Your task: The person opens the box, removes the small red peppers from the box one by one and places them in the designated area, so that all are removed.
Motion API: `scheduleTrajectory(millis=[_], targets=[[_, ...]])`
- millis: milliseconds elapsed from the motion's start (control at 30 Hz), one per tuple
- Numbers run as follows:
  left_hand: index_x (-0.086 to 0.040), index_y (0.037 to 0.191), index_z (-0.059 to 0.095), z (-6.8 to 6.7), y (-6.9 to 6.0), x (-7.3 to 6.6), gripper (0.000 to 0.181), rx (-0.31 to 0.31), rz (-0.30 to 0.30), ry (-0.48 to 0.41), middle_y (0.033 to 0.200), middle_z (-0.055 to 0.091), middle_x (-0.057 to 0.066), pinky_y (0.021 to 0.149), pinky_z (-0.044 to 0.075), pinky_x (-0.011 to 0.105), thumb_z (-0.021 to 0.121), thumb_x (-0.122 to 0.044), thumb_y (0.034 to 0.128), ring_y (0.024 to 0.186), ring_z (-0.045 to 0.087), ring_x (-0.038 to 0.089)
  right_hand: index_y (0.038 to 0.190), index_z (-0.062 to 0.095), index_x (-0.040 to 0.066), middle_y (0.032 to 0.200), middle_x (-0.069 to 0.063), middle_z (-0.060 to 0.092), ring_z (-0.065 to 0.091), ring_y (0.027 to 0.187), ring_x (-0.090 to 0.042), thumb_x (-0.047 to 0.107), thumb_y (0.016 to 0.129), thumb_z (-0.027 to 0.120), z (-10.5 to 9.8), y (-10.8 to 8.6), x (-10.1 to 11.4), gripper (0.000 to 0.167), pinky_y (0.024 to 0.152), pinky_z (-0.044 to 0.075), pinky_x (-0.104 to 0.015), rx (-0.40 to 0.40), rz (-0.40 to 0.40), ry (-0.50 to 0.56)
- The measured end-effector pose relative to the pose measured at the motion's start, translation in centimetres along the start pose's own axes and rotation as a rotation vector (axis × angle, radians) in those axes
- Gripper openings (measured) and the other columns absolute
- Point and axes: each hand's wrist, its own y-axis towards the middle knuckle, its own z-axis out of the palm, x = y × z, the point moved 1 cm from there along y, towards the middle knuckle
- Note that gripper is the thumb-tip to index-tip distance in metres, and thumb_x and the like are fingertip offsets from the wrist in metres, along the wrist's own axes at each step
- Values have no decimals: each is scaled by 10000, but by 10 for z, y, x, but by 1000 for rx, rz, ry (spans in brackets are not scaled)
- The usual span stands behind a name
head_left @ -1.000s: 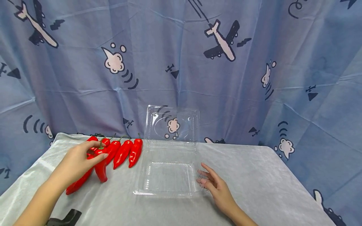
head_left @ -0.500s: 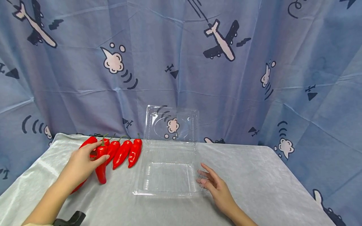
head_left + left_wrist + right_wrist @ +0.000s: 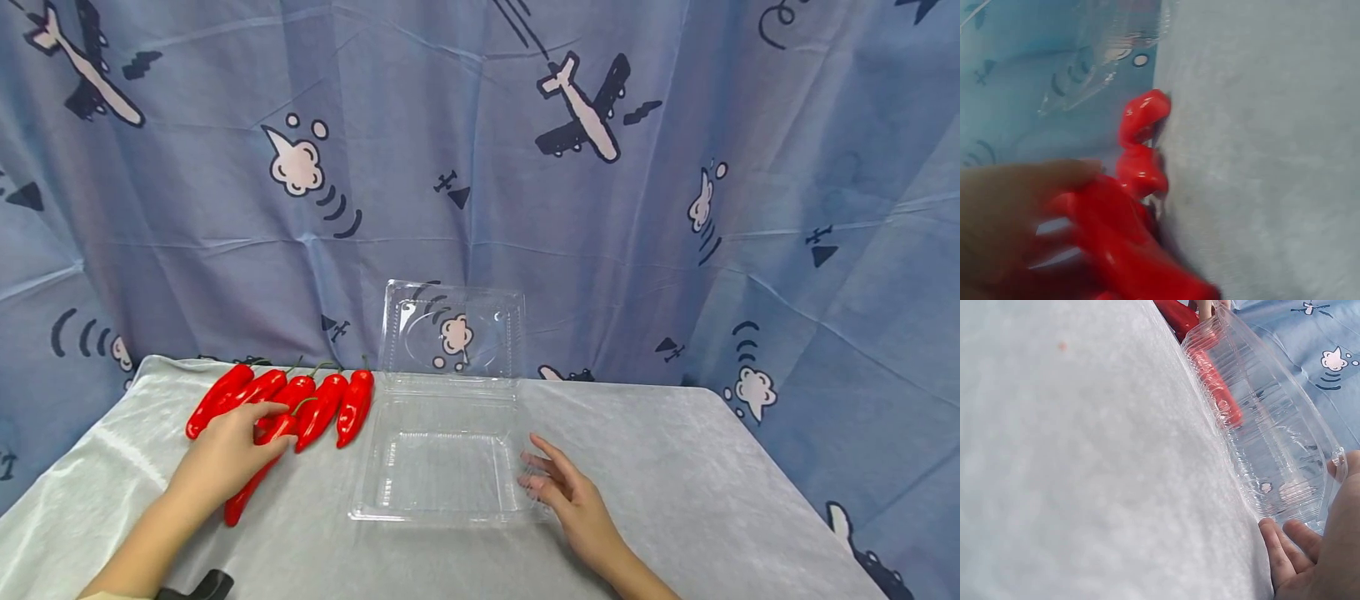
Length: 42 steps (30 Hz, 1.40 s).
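Note:
My left hand [image 3: 228, 450] holds a red chili pepper [image 3: 251, 492] between thumb and fingers, its green stem pointing up to the right. This pepper [image 3: 1125, 244] looms large and blurred in the left wrist view. Behind it, several more red chili peppers [image 3: 354, 408] lie side by side in a row. A clear plastic clamshell box [image 3: 442, 515] stands in the middle with its lid [image 3: 459, 321] raised at the back. At the box's right side, my right hand [image 3: 576, 496] rests with loosely extended fingers [image 3: 1279, 550], touching the wall near the rim.
A pale grey cloth [image 3: 660, 467] covers the table. Behind hangs a blue curtain [image 3: 600, 250] printed with airplanes and clouds. Part of a black object [image 3: 206, 586] shows by the left wrist at the lower edge.
My left hand has moved slightly right and nearer with its pepper, whose tip has swung to the lower left. Peppers at the left end now show more. My right hand stays by the box.

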Motion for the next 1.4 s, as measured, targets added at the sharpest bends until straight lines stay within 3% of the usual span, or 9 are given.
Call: scheduleTrajectory(millis=[100,167,467,767,1000,1167,1400], targets=[[-27,1204,704,4,-1,1,455,-4,0,22,1078,745,178,803,558,534,816,-231,813,916,700,342,1521,394,0,1369,-311,594,708,1061,-60,85,1013,570,0,0,0,544,868,588,-229,0,-7,-2],[-31,1206,705,6,-2,0,451,-4,-8,33,1104,739,195,828,548,565,811,-227,814,969,696,381,1521,391,-3,1368,-313,594,707,1062,-58,84,1014,568,0,0,0,544,868,588,-227,2,-11,-3],[-17,1201,700,7,-3,1,455,-29,-39,88,1136,709,240,757,532,590,786,-225,805,993,671,437,1519,388,-10,1371,-321,588,709,1066,-57,86,1020,557,0,0,0,536,862,588,-221,10,-14,-7],[-31,1227,688,6,-4,0,480,-23,-43,110,1173,692,246,777,530,608,787,-261,818,1051,656,448,1529,384,13,1385,-305,585,712,1078,-79,110,1022,564,1,0,0,547,871,584,-213,6,21,-7],[-20,1258,664,-4,0,-6,515,2,-57,97,1151,714,207,733,551,565,779,-302,843,954,684,387,1523,403,24,1378,-281,601,723,1065,-95,114,1011,581,-1,1,1,549,862,588,-217,-24,53,-13],[-36,1326,627,-14,7,-17,551,13,-66,93,1257,670,231,798,531,621,753,-328,876,1090,646,429,1527,396,28,1377,-285,599,720,1071,-94,113,1012,578,-2,0,1,552,861,587,-216,-13,38,-18],[-48,1320,637,-21,18,-45,488,28,-6,34,1258,683,210,909,535,584,725,-293,908,1115,651,409,1529,394,32,1383,-282,596,720,1075,-100,111,1014,577,0,1,2,553,867,586,-215,0,34,-14]])
